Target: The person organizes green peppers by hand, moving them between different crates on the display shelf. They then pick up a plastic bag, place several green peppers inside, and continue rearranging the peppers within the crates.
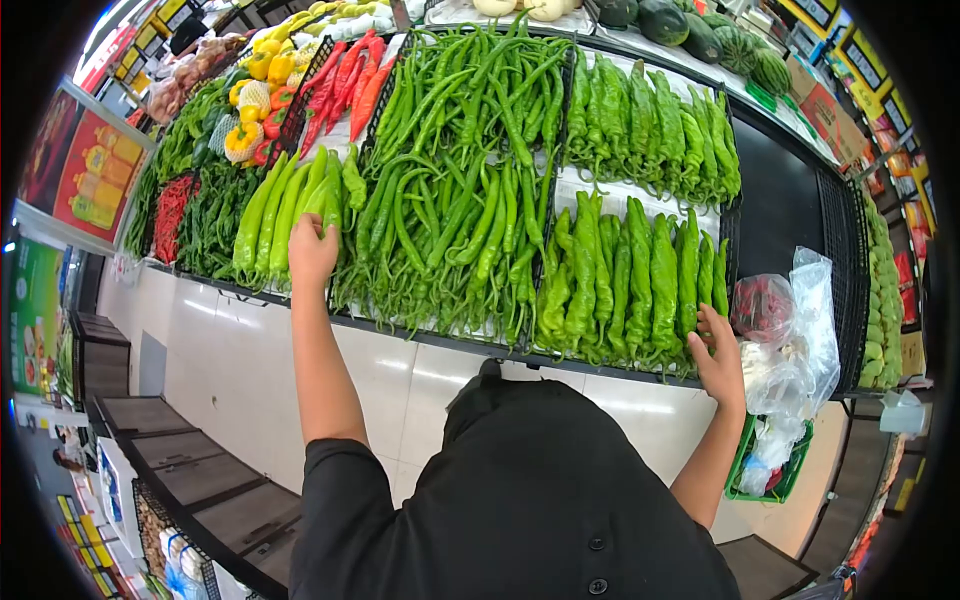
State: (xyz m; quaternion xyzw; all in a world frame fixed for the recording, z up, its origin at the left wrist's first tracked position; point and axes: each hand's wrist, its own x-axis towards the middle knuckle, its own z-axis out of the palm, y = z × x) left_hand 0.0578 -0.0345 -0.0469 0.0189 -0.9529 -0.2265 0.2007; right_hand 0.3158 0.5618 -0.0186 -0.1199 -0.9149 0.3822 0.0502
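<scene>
My left hand (pixel 313 250) is at the lower ends of a row of long, smooth light-green peppers (pixel 268 215), its fingers curled around one pepper (pixel 316 192). Part of that pepper is hidden by the hand. Over on the right, my right hand (pixel 718 358) has its fingers apart, with fingertips right at the last of the wrinkled green peppers (pixel 662 285) in the front row. Between my hands lie piles of thin, long green chillies (pixel 430 215). Another row of wrinkled green peppers (pixel 650 125) lies behind the front one.
Red chillies (pixel 345 80) and netted yellow peppers (pixel 243 140) are at the back left. Plastic bags of produce (pixel 800 340) hang at the right edge, above a green basket (pixel 750 470). A black display tray (pixel 780 190) is to the right; watermelons (pixel 735 50) sit behind.
</scene>
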